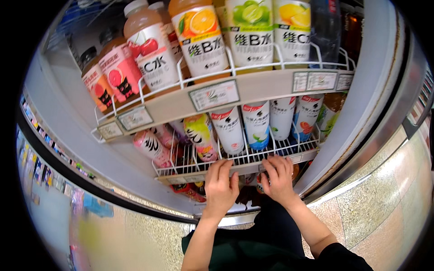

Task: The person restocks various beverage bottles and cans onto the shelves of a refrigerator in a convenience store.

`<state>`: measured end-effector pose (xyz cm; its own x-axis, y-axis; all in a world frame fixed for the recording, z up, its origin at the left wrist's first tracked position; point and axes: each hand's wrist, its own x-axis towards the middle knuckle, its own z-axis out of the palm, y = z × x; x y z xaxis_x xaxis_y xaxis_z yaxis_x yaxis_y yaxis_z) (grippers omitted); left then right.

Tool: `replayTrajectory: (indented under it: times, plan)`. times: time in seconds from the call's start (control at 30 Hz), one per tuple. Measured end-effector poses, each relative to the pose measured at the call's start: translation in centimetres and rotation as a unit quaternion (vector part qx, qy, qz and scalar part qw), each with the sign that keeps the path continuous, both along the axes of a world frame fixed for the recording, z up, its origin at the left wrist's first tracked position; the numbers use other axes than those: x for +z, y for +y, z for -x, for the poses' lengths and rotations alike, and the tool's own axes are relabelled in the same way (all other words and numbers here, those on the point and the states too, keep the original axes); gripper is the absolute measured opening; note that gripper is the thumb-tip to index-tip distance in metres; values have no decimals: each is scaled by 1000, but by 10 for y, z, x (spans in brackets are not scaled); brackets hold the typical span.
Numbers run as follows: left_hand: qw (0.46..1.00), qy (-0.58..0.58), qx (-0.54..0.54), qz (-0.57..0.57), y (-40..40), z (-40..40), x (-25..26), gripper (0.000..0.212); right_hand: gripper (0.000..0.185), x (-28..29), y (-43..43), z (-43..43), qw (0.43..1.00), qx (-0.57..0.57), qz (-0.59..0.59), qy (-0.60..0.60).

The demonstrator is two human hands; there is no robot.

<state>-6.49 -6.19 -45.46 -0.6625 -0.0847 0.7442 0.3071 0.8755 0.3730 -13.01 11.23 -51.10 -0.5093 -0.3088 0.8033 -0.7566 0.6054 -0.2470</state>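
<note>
My left hand point(222, 183) is at the front edge of the lower wire shelf point(190, 169), its fingertips against the label strip and its thumb spread apart. Farther right along the same edge is my right hand point(279, 178), fingers spread with the tips by the rail. I see no bottle in either hand; contact with the strip is partly hidden by the fingers. Just behind the rail stand a white bottle with a red cap band point(228, 132), a white-and-blue bottle point(256, 125) and a yellow-and-pink bottle point(200, 137).
Above, a wire-railed shelf point(210, 98) holds large fruit-drink bottles point(200, 37) and pink bottles point(120, 73). Red packages point(188, 192) lie below the lower shelf. The cooler's side wall point(352, 111) rises at right; an open glass door point(51, 206) is at left, over tiled floor point(366, 203).
</note>
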Motion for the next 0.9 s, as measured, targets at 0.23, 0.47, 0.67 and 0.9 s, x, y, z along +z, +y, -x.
replayTrajectory:
  times: [0.23,0.47,0.67,0.9]
  plan:
    - [999,31,-25,26,11,32,-7,26,31,25,18,11,998,64,26,7]
    - [995,25,-31,93,11,37,-36,25,35,106,30,50,983,16,165,74]
    - [993,31,-23,115,8,33,-47,28,28,150,14,98,991,-15,116,66]
    - [991,51,-5,124,11,35,-49,30,28,164,12,131,996,-84,-25,-26]
